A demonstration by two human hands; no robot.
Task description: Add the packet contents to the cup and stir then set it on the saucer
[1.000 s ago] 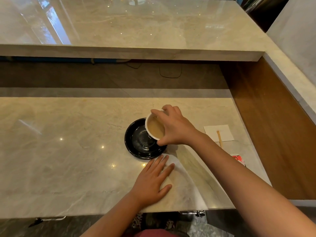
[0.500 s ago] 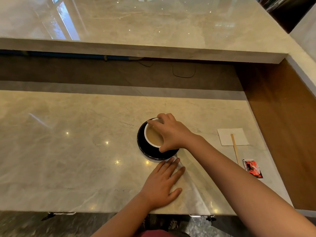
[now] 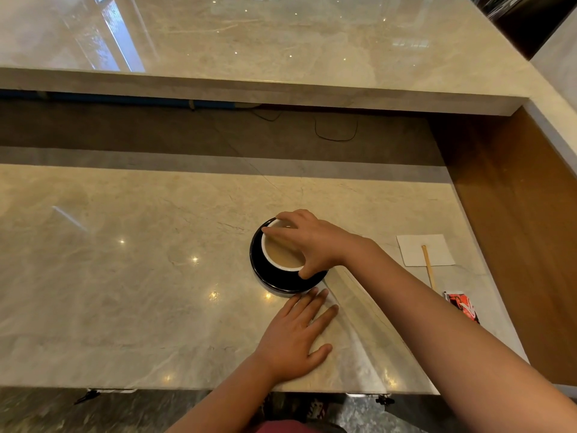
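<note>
The cup (image 3: 282,251) was gripped at its rim by the right hand (image 3: 312,242) on the saucer (image 3: 259,270); the left hand (image 3: 296,339) was spread flat on the counter (image 3: 125,276). A jerky release could slop the drink.

This looks like a café or a hotel front desk. There is a big, shiny stone counter (image 3: 125,276) near us and a higher stone shelf (image 3: 281,42) on the far side, like the ones where people get served. A brown wood wall (image 3: 515,245) closes the right side. A cup of milky coffee (image 3: 281,256) sits on a black saucer (image 3: 259,270), with a napkin (image 3: 431,245) and a wooden stir stick (image 3: 428,264) to the right.
</note>
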